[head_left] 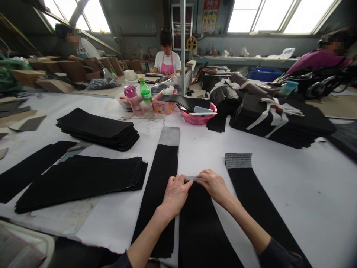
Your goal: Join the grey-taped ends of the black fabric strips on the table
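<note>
Our left hand (176,191) and right hand (214,185) pinch the narrow grey end (194,178) of a black strip (198,212) on our bench (203,149), between two more grey-tipped strips (158,186); a black stack (95,124) lies farther left.

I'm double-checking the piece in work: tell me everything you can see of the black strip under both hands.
The strip is long, dark and matt, like thin sheet material; the exact material cannot be told. A narrow pale grey band crosses its far end, where the left hand and right hand touch its two corners. It lies on the white table, its right edge slanting outward toward the camera. Its near end runs out of the picture.
</note>
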Demonstrator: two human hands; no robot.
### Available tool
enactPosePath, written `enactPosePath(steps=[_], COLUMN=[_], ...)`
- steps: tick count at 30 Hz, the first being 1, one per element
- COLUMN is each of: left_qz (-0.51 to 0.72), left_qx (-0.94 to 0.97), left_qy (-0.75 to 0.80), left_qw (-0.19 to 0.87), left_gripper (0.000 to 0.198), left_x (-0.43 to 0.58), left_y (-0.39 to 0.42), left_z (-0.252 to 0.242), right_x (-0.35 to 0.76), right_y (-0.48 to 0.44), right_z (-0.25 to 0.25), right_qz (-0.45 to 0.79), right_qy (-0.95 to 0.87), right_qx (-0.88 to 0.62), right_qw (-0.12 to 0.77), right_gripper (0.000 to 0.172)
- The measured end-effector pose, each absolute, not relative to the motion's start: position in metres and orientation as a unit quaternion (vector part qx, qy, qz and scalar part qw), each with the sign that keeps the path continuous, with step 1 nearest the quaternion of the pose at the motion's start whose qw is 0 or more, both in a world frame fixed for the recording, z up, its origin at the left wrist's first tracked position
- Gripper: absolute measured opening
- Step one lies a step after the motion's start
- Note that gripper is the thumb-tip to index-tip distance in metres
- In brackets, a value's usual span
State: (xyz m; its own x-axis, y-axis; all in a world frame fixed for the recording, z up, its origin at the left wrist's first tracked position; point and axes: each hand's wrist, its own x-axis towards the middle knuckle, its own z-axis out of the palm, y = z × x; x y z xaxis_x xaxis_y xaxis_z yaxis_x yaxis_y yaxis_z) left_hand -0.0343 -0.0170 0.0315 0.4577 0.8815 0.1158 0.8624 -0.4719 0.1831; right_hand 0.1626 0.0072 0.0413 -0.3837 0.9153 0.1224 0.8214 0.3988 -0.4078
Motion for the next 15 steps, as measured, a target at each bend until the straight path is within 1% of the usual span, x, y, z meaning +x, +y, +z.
enactPosePath(steps=[4, 8, 12, 15], left_qz=[0.133, 0.153, 0.128, 0.115], left_qx=[0.841, 0.824, 0.834, 0.854], left_qy=[0.518, 0.535, 0.532, 0.502], left_qw=[0.088, 0.111, 0.072, 0.068], left_gripper=[0.025, 0.015, 0.018, 0.023], left_x=[-0.037, -0.039, -0.04, -0.041], left_y=[-0.006, 0.004, 0.012, 0.017], left_z=[0.034, 0.032, 0.034, 0.034], right_x=[0.144, 0.145, 0.149, 0.15], right_y=[0.023, 0.031, 0.038, 0.041], right_z=[0.031, 0.026, 0.027, 0.029], right_qz=[0.092, 0.099, 0.128, 0.148], right_qy=[-0.841, -0.843, -0.845, -0.844], right_qx=[-0.521, -0.519, -0.51, -0.504], right_qw=[0.115, 0.099, 0.101, 0.107], right_gripper=[0.012, 0.013, 0.015, 0.018])
